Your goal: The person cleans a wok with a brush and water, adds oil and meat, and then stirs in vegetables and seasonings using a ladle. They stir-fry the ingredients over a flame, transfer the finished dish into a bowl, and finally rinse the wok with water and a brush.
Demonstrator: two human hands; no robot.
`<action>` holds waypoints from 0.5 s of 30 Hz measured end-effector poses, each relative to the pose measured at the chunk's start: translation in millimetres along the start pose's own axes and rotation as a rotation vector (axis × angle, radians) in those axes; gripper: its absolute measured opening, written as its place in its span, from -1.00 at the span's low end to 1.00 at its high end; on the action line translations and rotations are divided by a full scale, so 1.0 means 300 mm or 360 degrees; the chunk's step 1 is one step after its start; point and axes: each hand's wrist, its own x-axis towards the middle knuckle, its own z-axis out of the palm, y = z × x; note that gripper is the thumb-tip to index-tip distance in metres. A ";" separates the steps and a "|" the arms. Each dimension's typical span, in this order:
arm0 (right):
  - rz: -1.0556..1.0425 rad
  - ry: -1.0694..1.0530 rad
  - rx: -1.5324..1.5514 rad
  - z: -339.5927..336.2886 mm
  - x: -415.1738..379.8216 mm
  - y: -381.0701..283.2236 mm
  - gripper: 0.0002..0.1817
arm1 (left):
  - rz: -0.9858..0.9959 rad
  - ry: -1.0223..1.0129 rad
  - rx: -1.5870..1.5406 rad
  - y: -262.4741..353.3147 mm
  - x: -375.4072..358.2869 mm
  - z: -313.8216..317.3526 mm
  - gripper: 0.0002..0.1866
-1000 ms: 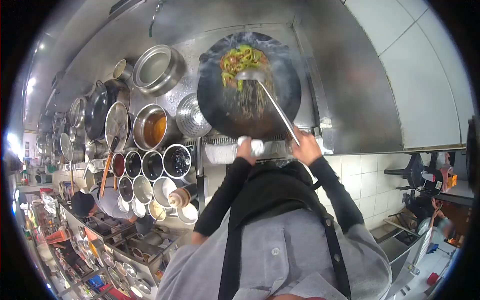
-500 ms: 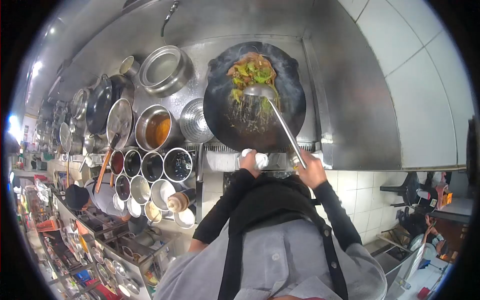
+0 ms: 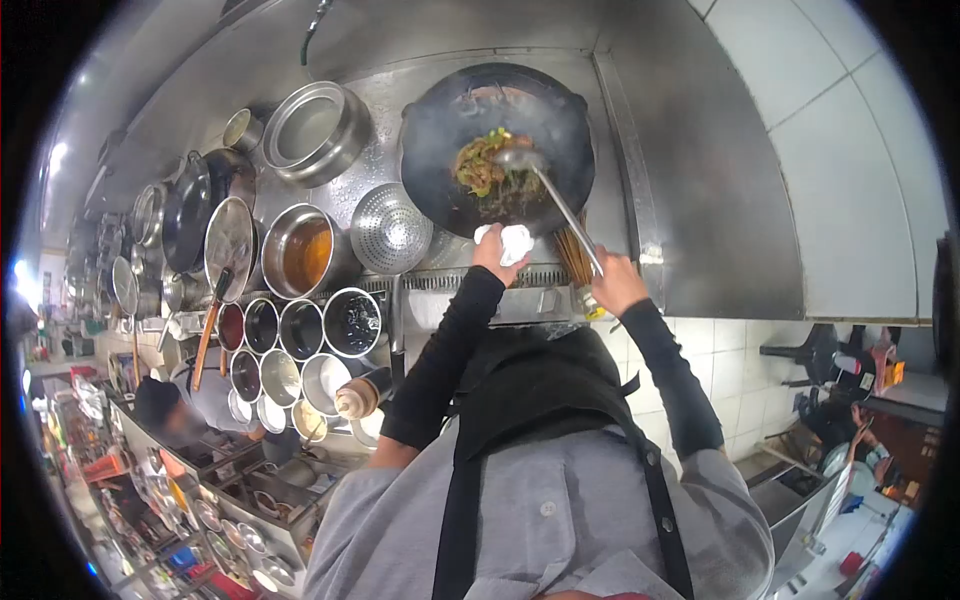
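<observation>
A large dark wok (image 3: pixel 425 150) tilts on the stove, steaming, with browned and green food (image 3: pixel 480 172) near its middle. My left hand (image 3: pixel 492 255) is closed round a white cloth (image 3: pixel 515 243) at the wok's near rim; whatever part of the rim lies under the cloth is hidden. In my right hand (image 3: pixel 618 284) is the handle of a long metal ladle (image 3: pixel 568 212), whose bowl rests over the food.
Left of the wok are a perforated strainer (image 3: pixel 391 229), a pot of orange-brown liquid (image 3: pixel 305 252) and a wide steel pot (image 3: pixel 315 135). Seasoning containers (image 3: pixel 302 330) stand nearer, beside a squeeze bottle (image 3: pixel 360 396). A co-worker (image 3: pixel 165 405) is at far left.
The wok has moved away from me and its near side has lifted, with my left hand and the cloth. The food has gathered lower. The ladle has shifted slightly, and a bamboo brush now shows.
</observation>
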 end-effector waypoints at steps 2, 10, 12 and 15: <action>0.0236 0.0069 -0.0018 0.071 0.014 0.006 -0.46 | 0.0246 -0.0057 -0.0005 -0.097 0.029 -0.137 -0.71; 0.0399 -0.0657 0.0421 -0.363 -0.215 -0.167 -0.44 | 0.0115 -0.0186 0.0291 -0.085 -0.111 -0.147 -0.67; -0.0183 -0.0243 0.0358 -0.195 -0.180 -0.077 -0.53 | 0.0214 -0.0466 0.0344 -0.013 -0.060 -0.074 -0.68; 0.0063 -0.0084 0.0078 0.048 -0.074 -0.041 -0.65 | 0.0207 0.0051 0.0022 -0.096 -0.005 -0.099 -0.70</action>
